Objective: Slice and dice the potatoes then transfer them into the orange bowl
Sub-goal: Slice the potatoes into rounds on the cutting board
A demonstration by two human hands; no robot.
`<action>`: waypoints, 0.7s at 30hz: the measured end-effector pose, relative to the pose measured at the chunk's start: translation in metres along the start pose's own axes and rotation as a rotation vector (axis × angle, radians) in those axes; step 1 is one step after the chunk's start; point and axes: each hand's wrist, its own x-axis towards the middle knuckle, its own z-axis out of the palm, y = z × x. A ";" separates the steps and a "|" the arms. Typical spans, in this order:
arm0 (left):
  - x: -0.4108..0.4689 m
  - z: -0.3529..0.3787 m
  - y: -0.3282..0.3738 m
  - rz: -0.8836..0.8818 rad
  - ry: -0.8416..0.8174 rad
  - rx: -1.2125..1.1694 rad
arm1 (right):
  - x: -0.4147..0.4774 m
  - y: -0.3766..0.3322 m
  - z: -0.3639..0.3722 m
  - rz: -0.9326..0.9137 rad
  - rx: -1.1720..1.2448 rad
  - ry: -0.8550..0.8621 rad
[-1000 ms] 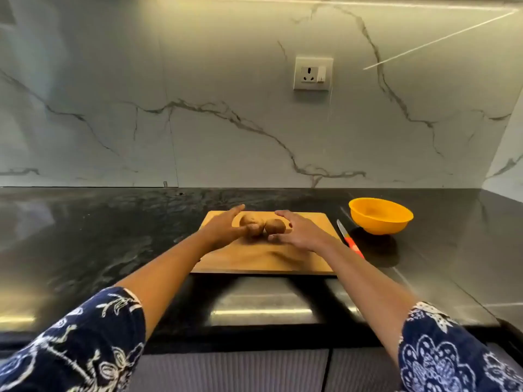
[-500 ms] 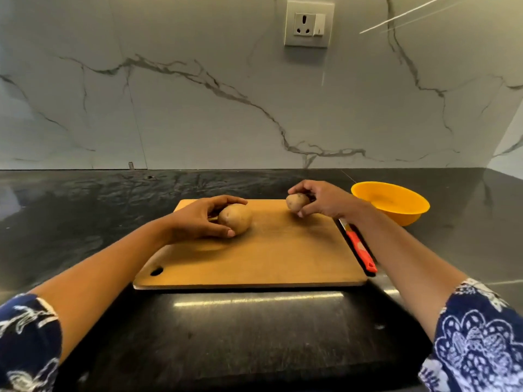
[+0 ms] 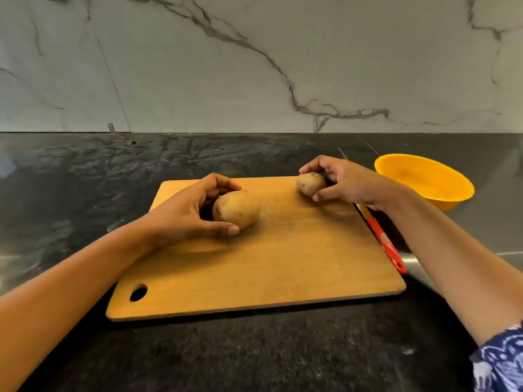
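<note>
A wooden cutting board (image 3: 268, 267) lies on the black counter. My left hand (image 3: 186, 210) grips a large brown potato (image 3: 236, 209) resting on the board's left-middle part. At the board's far right corner my right hand (image 3: 342, 182) holds a smaller potato (image 3: 310, 183), fingers curled round it. The orange bowl (image 3: 424, 179) stands empty on the counter to the right of the board. A knife with a red handle (image 3: 386, 244) lies along the board's right edge, its blade mostly hidden under my right forearm.
The black stone counter (image 3: 85, 176) stretches left of and behind the board. A marble-patterned wall (image 3: 254, 66) rises behind it. The counter's front edge lies just below the board.
The two potatoes were together at the board's middle; my hands pulled them apart, the right one toward the far right corner. The camera has come closer and tilted down.
</note>
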 end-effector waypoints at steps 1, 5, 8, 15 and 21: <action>-0.002 0.001 0.001 0.001 0.002 -0.006 | -0.003 -0.001 0.001 0.000 0.010 -0.003; -0.009 0.005 0.002 0.025 -0.011 -0.009 | -0.009 -0.007 0.006 0.001 0.024 -0.009; -0.017 0.008 0.004 0.043 -0.028 -0.024 | -0.016 -0.011 0.011 0.015 0.000 -0.008; -0.022 0.010 0.006 0.044 -0.041 0.018 | -0.045 -0.021 0.002 0.028 -0.178 0.222; -0.023 0.012 0.006 0.051 0.015 0.057 | -0.077 -0.019 0.004 0.295 -0.918 0.367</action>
